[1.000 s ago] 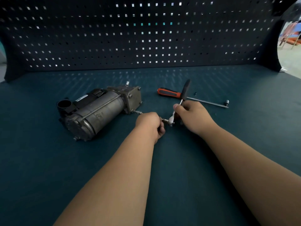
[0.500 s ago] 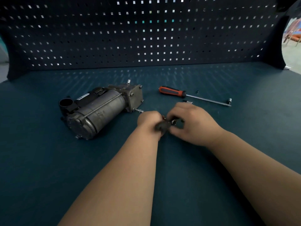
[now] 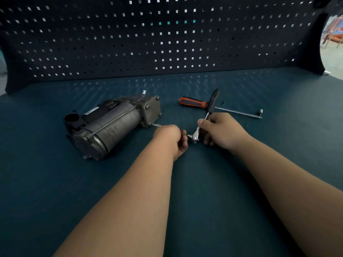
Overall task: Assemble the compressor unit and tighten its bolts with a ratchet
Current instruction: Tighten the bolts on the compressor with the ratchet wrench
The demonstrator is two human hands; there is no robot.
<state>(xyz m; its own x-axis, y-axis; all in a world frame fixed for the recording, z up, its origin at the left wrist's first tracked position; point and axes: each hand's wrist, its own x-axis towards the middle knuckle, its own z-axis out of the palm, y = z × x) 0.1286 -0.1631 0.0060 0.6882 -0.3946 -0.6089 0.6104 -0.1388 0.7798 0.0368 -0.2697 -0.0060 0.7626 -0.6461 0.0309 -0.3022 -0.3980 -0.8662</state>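
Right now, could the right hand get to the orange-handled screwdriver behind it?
Probably, once free: the screwdriver lies close beyond the right hand, but that hand grips the ratchet, whose handle crosses it.

Reaches forward with both bare forearms, converging from the lower edge toward the middle. Curls the left hand (image 3: 171,138) into a loose fist, knuckles up, fingertips closed on a small silver stub (image 3: 189,135), mostly hidden. Grips with the right hand (image 3: 220,132) a slim silver ratchet with a black handle (image 3: 212,103), thumb laid along its shaft, fingers wrapped beneath, hands nearly touching
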